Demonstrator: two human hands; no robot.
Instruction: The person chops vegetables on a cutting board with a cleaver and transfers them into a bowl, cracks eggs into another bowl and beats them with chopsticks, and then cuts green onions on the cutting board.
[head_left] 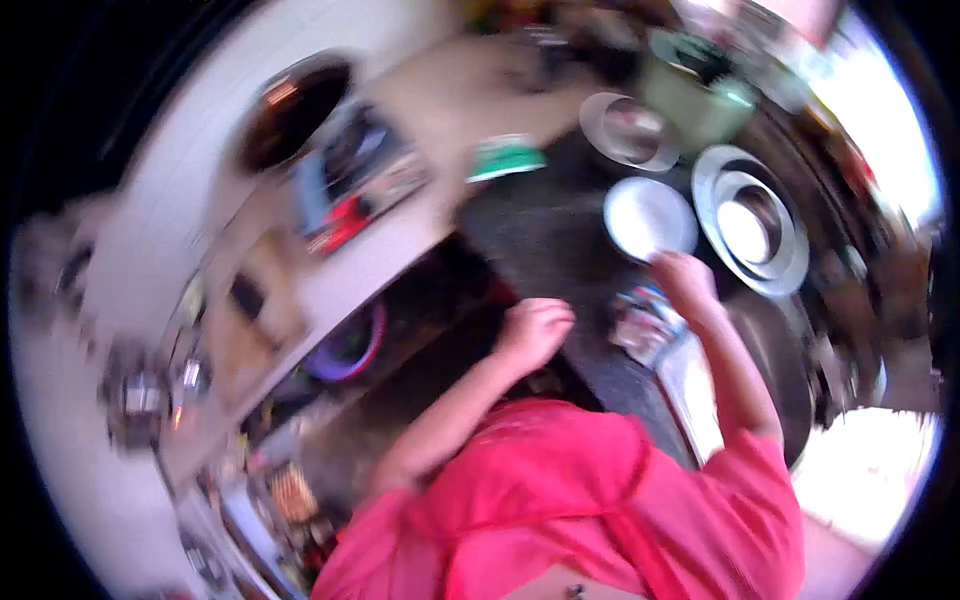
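A round white plate (648, 220) is over the dark counter (540, 225), with my right hand (685, 282) at its near rim. The fingers of that hand are closed on the rim, though blur softens the contact. My left hand (537, 335) is in front of the counter edge, loosely curled, and nothing shows in it. Close to my right wrist lies a crumpled printed packet (645, 325). Right of the plate, nested pale metal bowls (705, 205) sit together, and a clear-looking round bowl (628, 132) is behind it.
A green pot (695, 100) stands at the back right. The green-and-white packet (506, 157) lies near the corner. On the light counter to the left are a red-and-blue item (345, 215) and a wooden board (250, 305). A purple-rimmed basin (348, 345) is beneath it.
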